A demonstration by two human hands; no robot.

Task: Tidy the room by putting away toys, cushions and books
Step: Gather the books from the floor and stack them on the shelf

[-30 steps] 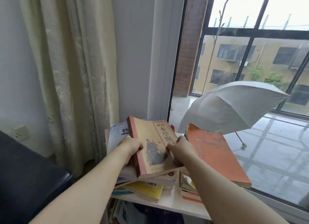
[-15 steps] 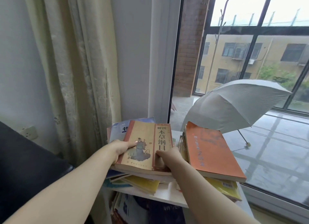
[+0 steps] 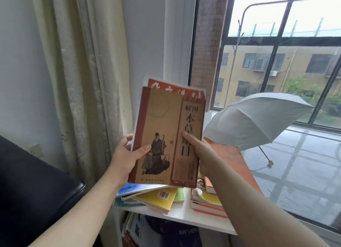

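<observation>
A tan book with a dark red spine and a robed figure on its cover (image 3: pixel 166 128) stands upright in the air in front of me, with a second red-topped book (image 3: pixel 166 83) behind it. My left hand (image 3: pixel 127 158) grips the left edge, thumb on the cover. My right hand (image 3: pixel 198 150) grips the right edge, thumb across the title panel. Below them a pile of yellow and blue books (image 3: pixel 156 197) lies on a white shelf top (image 3: pixel 184 212). An orange book (image 3: pixel 232 158) tops a second pile to the right.
A cream curtain (image 3: pixel 83 80) hangs at the left by the wall. A black padded seat (image 3: pixel 33 191) fills the lower left. More books (image 3: pixel 140 230) stand under the shelf top. Behind the window glass an open grey umbrella (image 3: pixel 258 117) lies on the wet ledge.
Both hands lifted the tan book, and the red-topped one behind it, off the left pile and tipped them upright. The camera view rose a little.
</observation>
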